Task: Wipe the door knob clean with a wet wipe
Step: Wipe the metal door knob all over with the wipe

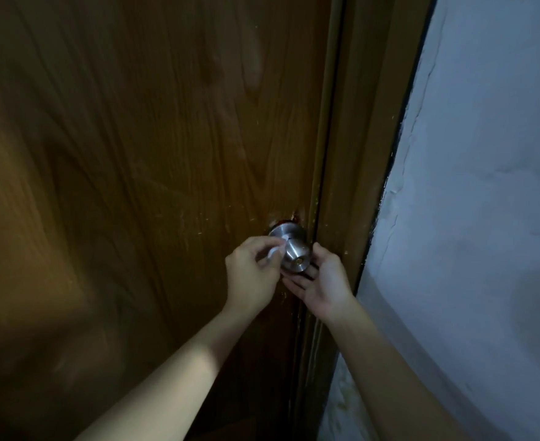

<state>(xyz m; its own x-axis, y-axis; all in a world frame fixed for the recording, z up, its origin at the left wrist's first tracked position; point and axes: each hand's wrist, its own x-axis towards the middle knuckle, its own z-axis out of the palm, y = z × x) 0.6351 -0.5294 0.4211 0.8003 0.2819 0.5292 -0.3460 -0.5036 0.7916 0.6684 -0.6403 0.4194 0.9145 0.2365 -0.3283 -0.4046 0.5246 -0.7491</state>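
A round silver door knob (295,255) with a keyhole in its face sticks out of a brown wooden door (141,154), close to the door's right edge. My left hand (251,275) pinches a small white wet wipe (274,251) and presses it against the knob's left side. My right hand (321,283) cups the knob from the right and below, thumb touching its right side, fingers spread underneath and palm up. Most of the wipe is hidden by my left fingers.
The brown door frame (354,186) runs down just right of the knob. A pale, cracked plaster wall (478,202) fills the right side. The light is dim and a shadow lies over the lower left of the door.
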